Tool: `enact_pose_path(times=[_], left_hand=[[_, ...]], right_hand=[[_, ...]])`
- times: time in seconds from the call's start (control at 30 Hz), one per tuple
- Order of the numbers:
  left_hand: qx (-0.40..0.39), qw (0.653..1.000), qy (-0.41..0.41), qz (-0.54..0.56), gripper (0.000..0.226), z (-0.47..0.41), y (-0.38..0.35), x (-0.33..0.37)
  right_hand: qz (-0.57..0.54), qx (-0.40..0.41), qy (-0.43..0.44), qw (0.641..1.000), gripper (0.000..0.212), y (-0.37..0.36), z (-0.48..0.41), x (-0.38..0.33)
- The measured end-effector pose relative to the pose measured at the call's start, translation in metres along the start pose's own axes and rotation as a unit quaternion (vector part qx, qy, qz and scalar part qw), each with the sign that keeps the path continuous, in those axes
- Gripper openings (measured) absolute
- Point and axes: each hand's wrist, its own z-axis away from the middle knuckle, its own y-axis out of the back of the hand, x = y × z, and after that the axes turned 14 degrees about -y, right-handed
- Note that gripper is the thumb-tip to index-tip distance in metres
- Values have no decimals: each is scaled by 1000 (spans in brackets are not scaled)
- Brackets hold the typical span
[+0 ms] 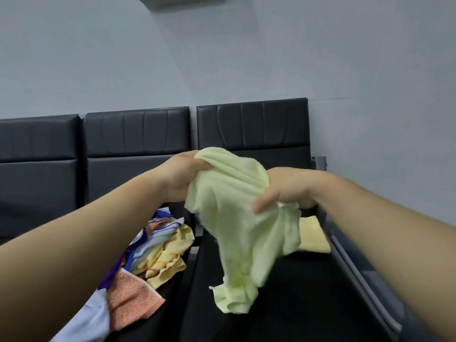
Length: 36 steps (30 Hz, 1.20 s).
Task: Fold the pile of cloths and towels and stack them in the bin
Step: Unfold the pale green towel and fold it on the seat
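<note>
A pale green towel [237, 218] hangs crumpled in the air above a black seat. My left hand [182, 174] grips its upper left part, with the thumb over the cloth. My right hand [286, 188] grips the towel on the right, thumb pressed on the front. The towel's lower end dangles near the seat. To the left lies a pile of cloths [158, 245]: yellow, striped, purple, pale blue and an orange towel [130, 299]. A folded yellow cloth [312, 235] lies on the seat behind the green towel. No bin is in view.
A row of black padded seats [308, 292] with backrests [251, 124] runs along a pale wall. A grey metal armrest [357, 267] bounds the right seat. A narrow gap separates the seat with the pile from the right seat.
</note>
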Motion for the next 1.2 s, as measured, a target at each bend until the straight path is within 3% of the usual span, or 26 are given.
enact_pose_path(times=[0.07,0.13,0.23,0.3,0.4,0.5,0.6,0.7,0.77,0.83,0.87,0.9,0.97,1.07,1.13,1.2], left_hand=[[-16,999,14,-25,25,2,-5,3],[-93,988,35,-115,31,7,-6,2],[-197,913,75,-349,27,13,-7,1],[-201,895,94,-387,25,13,-6,1],[-150,964,80,-205,37,8,9,2],[-71,995,64,11,43,1,14,3],[-9,997,68,32,32,0,3,4],[-74,993,85,27,38,3,1,-2],[-147,974,72,-158,36,4,1,-8],[-194,882,62,-426,27,5,1,-14],[-193,853,75,-479,26,5,5,-17],[-186,863,96,-460,27,4,9,-20],[-175,923,122,-319,33,4,22,-20],[-119,986,84,-77,46,-2,36,-14],[-93,995,41,14,47,-3,31,-7],[-78,996,18,43,51,-3,25,-4]], right_hand=[[132,72,-41,988,36,-4,-5,0],[202,143,-61,967,22,-4,-6,-6],[162,183,-52,968,19,2,-2,-15],[52,134,-36,989,20,7,-1,-18],[-95,39,-8,995,32,11,1,-13],[-73,-33,6,997,38,8,1,-5],[77,31,-30,996,36,-1,-5,-2],[200,115,-52,972,26,-7,-9,-8],[233,186,-48,953,23,-5,-8,-16],[175,222,-28,959,25,2,-9,-19],[109,208,-17,972,25,5,-10,-19],[44,182,-6,982,25,6,-11,-18],[-70,119,16,990,27,4,-12,-12],[-150,17,40,988,34,-3,-11,-1],[-76,-22,20,997,41,-8,-10,6],[63,32,-14,997,41,-12,-14,9]])
